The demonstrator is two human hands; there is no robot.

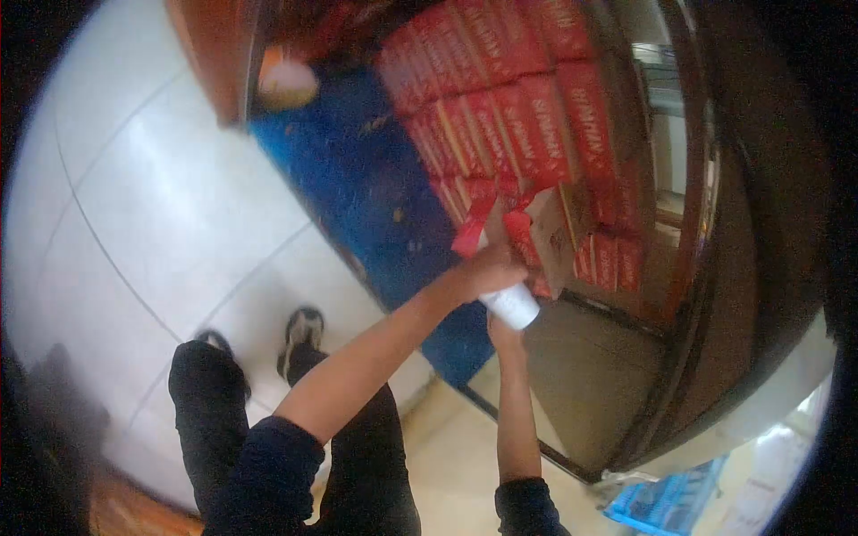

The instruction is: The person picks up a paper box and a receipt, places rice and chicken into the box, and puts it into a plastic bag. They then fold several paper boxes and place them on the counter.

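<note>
My left hand (493,271) is closed around a white cylinder (514,306) that looks like a cup, with its wide end tilted down to the right. Just beyond it is an open carton (552,239), red outside and brown inside, its flaps raised. Below the cylinder is my right hand (506,337); its fingers are hidden behind the cylinder and the carton, so its grip does not show. A red flap (474,228) stands beside my left hand.
Stacked red boxes (536,125) with white lettering fill a dark-framed cabinet (702,232). A blue surface (357,170) runs along their left. White floor tiles (152,179) lie at left, with my shoes (302,335) on them. A blue packet (666,500) is at lower right.
</note>
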